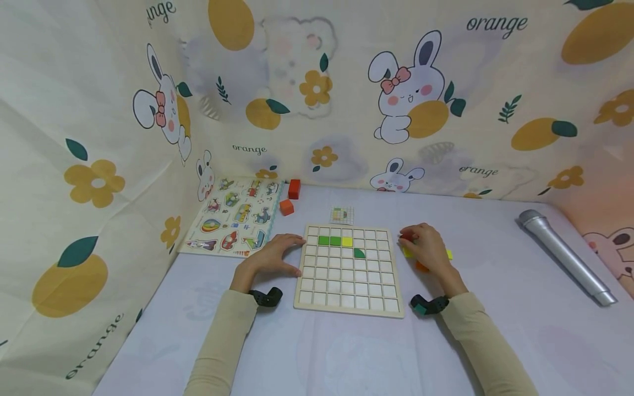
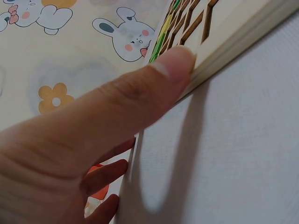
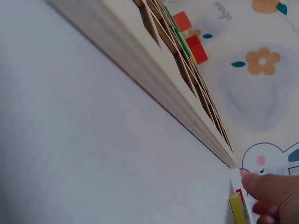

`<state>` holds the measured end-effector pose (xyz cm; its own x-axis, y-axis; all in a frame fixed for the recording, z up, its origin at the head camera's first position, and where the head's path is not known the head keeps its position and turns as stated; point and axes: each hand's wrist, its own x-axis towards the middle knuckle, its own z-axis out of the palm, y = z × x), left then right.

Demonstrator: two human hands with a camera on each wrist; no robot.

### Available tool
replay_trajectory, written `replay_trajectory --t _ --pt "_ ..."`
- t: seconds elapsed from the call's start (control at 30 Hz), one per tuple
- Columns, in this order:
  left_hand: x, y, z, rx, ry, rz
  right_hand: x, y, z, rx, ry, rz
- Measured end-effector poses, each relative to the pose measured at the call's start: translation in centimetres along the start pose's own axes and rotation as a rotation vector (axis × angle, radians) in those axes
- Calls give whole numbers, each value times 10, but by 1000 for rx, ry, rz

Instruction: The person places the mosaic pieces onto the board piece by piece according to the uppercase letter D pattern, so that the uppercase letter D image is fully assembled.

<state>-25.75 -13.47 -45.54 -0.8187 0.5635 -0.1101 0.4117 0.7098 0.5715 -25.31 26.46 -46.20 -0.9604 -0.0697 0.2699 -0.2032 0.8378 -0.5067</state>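
Note:
A square wooden grid board (image 1: 299, 286) lies flat, with two green square tiles (image 1: 329, 241), a yellow tile (image 1: 347, 242) and a green quarter-round tile (image 1: 359, 253) in its cells. My left hand (image 1: 269, 257) rests at the board's left edge, fingers spread; its thumb (image 2: 175, 65) touches the rim. To the right of the board, my right hand (image 1: 427, 247) has its thumb and fingers around a small red piece (image 1: 407, 237); the fingers partly hide it. Below that hand lie yellow pieces (image 1: 449, 254) and an orange piece (image 1: 422, 266).
A small pattern card (image 1: 342, 215) lies behind the board. Red block (image 1: 294, 189) and orange-red block (image 1: 287, 207) stand at the back left, beside a picture puzzle board (image 1: 228, 220). A silver microphone (image 1: 567, 258) lies at the right. Printed cloth (image 1: 346, 148) walls the table's back.

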Motion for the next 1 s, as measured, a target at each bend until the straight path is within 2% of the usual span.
replay_trajectory --t 0.2,0.43,0.73,0.87,1.0 --pt "1 1 0 -4 -4 -4 0 2 2 -53 0 55" --pt "0 2 0 -3 -5 -8 0 3 2 6 -38 26" --pt "-1 3 -1 -14 -3 -7 0 3 0 2 -56 22" --pt "-2 2 -1 -12 -4 -6 0 -3 -1 41 -75 -29" --pt "-2 2 -2 -14 -3 -5 -1 -17 1 96 -126 -129"
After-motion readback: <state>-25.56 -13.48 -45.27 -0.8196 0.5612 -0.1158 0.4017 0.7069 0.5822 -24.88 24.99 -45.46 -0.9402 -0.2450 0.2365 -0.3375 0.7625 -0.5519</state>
